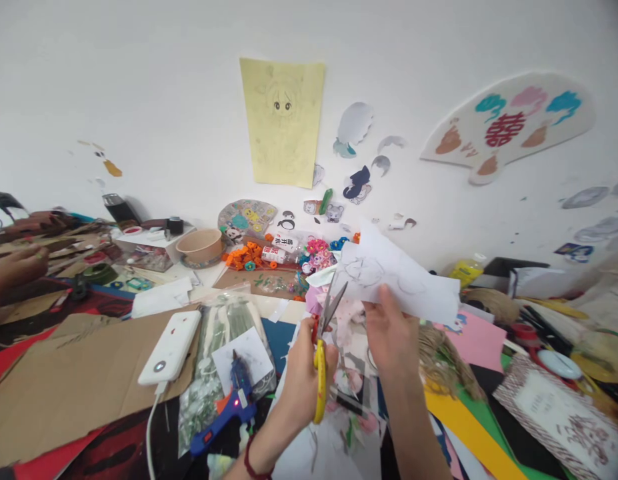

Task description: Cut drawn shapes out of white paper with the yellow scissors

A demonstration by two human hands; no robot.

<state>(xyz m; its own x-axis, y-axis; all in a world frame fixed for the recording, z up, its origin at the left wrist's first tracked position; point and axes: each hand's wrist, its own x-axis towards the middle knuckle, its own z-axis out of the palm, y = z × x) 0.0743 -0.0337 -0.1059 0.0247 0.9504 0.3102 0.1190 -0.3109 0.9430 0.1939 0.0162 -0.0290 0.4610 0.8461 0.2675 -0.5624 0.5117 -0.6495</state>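
Note:
Yellow-handled scissors [320, 380] are in my left hand [303, 373], its fingers wrapped round the handles. The blades point up and stand apart, close to the left edge of a white sheet [419, 287] with pencil drawings on it. My right hand [391, 333] grips that sheet at its lower edge, thumb on the drawn side. Beneath my hands lie paper scraps and a white sheet [309, 453].
A blue glue gun [223, 417] with a lit light and a white power bank [171, 347] with a cable lie left, on cardboard [79, 373]. Another person's hand [19, 267] is at far left. Coloured papers [473, 427] and twine [446, 353] lie right.

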